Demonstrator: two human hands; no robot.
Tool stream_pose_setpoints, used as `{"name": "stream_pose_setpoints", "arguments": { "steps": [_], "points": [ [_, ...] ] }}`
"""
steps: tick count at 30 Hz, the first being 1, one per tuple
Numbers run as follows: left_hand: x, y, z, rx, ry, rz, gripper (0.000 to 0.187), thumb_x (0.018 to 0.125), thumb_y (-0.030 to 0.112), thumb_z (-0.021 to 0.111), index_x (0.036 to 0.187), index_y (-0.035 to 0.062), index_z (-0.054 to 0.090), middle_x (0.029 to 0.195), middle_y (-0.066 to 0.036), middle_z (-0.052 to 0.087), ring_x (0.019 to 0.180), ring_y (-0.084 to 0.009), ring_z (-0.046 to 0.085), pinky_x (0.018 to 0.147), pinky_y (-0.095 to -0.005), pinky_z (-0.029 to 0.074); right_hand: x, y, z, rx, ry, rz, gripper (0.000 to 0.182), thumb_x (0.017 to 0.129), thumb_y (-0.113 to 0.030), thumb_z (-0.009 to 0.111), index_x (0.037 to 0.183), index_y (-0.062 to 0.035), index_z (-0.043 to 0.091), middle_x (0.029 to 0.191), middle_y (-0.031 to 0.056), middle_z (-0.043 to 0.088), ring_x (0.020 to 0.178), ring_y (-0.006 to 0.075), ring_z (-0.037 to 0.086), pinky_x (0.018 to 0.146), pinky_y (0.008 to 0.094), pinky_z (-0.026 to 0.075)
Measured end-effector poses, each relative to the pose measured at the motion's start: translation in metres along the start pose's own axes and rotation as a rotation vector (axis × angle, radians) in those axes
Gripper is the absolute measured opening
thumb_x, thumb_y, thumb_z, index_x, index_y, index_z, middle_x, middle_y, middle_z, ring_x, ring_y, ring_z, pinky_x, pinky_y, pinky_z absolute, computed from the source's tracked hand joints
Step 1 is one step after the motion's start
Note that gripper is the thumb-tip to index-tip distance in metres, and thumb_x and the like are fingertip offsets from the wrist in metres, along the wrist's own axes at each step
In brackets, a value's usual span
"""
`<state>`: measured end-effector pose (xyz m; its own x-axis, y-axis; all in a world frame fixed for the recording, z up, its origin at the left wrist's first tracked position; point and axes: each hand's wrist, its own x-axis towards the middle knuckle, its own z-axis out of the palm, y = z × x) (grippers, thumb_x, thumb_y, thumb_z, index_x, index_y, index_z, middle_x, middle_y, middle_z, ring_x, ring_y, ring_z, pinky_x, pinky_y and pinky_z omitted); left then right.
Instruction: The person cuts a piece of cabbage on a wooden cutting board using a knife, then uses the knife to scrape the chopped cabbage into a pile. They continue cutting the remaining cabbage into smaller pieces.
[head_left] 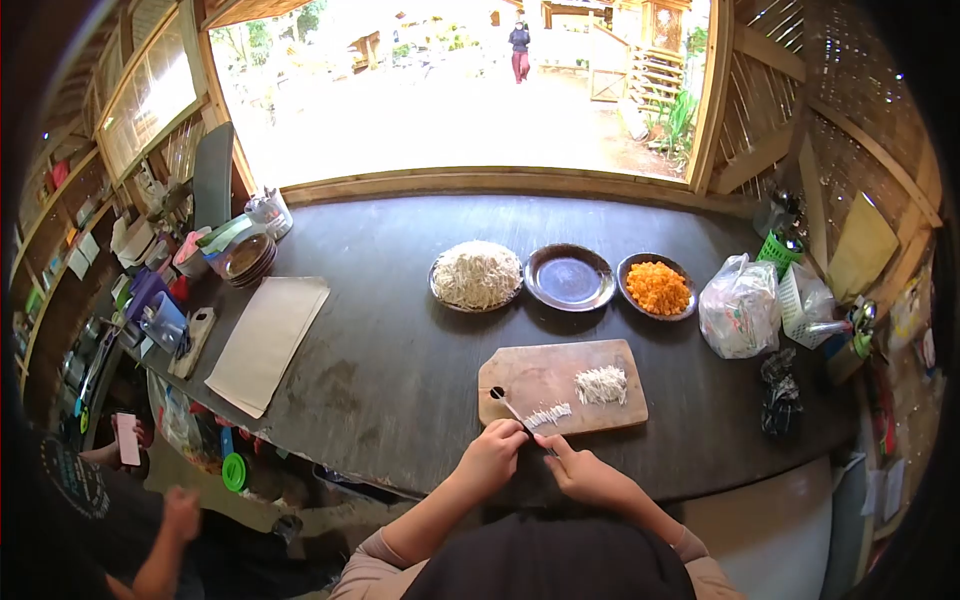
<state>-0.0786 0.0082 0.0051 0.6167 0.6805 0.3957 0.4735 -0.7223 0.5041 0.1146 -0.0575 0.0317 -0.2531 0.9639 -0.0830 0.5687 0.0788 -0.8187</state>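
A wooden cutting board (535, 365) lies near the table's front edge. On its right part sits a pile of chopped white strips (602, 386), and a short row of cut white pieces (548, 414) lies nearer to me. My right hand (583, 473) is closed round a knife (531, 433), its blade over the board's front edge. My left hand (494, 452) is closed beside the blade, fingers bent; what it grips is hidden. Behind the board stand a plate of white shreds (476, 275), a bare dark plate (570, 278) and a bowl of orange chopped bits (657, 288).
Brown paper sheets (268, 345) lie left, near stacked brown bowls (250, 262). At right are a filled plastic bag (740, 308), a white basket (802, 305) and a crumpled black bag (781, 393). Another person (90, 510) holding a phone (128, 440) is at lower left.
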Motion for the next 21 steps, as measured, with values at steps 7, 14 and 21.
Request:
{"name": "stream_pose_setpoints", "arguments": {
  "steps": [7,14,21],
  "points": [
    [0.000,-0.002,0.001,0.004,0.011,0.013,0.023,0.075,-0.003,0.061,0.097,-0.0009,0.065,0.107,-0.015,0.062,0.103,-0.0333,0.060,0.091,-0.0398,0.051,0.003,0.002,-0.007,0.003,-0.040,-0.002,0.038,0.100,-0.020,0.047,0.137,-0.0109,0.041,0.091,0.0362,0.063,0.089,0.0522,0.061,0.078,0.0560,0.048],
    [0.001,0.002,-0.001,-0.002,-0.007,-0.006,0.022,0.075,-0.003,0.061,0.096,-0.0015,0.065,0.106,-0.015,0.062,0.105,-0.0330,0.060,0.092,-0.0396,0.050,0.007,-0.016,-0.007,-0.013,-0.077,0.118,0.038,0.100,-0.020,0.046,0.137,-0.0105,0.041,0.094,0.0364,0.062,0.091,0.0518,0.061,0.079,0.0567,0.048],
    [0.000,0.002,-0.002,0.006,-0.019,-0.008,0.024,0.074,-0.003,0.060,0.098,-0.0004,0.064,0.108,-0.013,0.061,0.107,-0.0324,0.057,0.093,-0.0395,0.049,-0.003,-0.002,-0.005,-0.001,-0.039,0.016,0.038,0.100,-0.019,0.046,0.137,-0.0110,0.041,0.088,0.0348,0.063,0.085,0.0514,0.062,0.075,0.0563,0.048]
  ]
}}
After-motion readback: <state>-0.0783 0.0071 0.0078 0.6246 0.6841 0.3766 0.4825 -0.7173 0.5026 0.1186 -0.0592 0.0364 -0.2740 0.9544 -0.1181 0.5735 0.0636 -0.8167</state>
